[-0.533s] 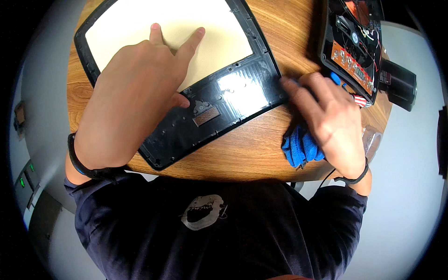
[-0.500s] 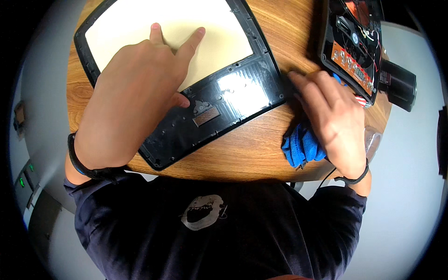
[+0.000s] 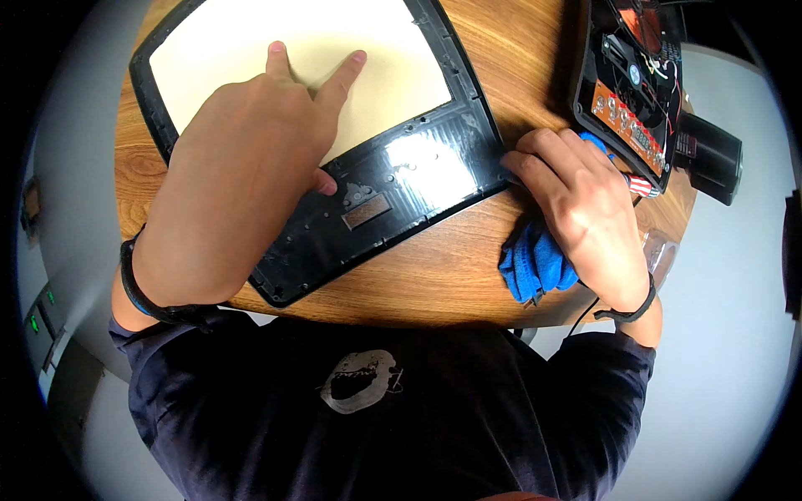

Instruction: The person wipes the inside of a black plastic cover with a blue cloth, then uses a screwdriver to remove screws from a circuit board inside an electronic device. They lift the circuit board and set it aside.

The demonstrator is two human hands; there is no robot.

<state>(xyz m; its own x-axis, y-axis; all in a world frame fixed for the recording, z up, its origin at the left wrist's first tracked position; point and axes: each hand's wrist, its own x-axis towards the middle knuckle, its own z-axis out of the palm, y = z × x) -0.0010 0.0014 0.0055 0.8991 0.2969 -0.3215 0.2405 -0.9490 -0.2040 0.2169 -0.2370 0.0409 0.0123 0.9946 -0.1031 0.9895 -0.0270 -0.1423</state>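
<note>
Right fingers (image 3: pixel 535 173) nearer panel (image 3: pixel 376 177) corner

Wooden tabletop amid pale grey surroundings

A brown wood-grain tabletop (image 3: pixel 401 280) fills the upper middle, its near edge curving and its grain streaked darker in places. Light brightens parts of the wood, while a deep shadow darkens a strip toward the upper right. On the right spreads a pale grey surface (image 3: pixel 718 334), apparently floor; another grey expanse (image 3: pixel 75 167) lies left, wall or floor being hard to tell. Low on the left, two small green lights (image 3: pixel 34 322) glow above a dark block (image 3: pixel 79 384). A dark shape (image 3: pixel 792 255), too cut off to identify, stands at the far right.
</note>
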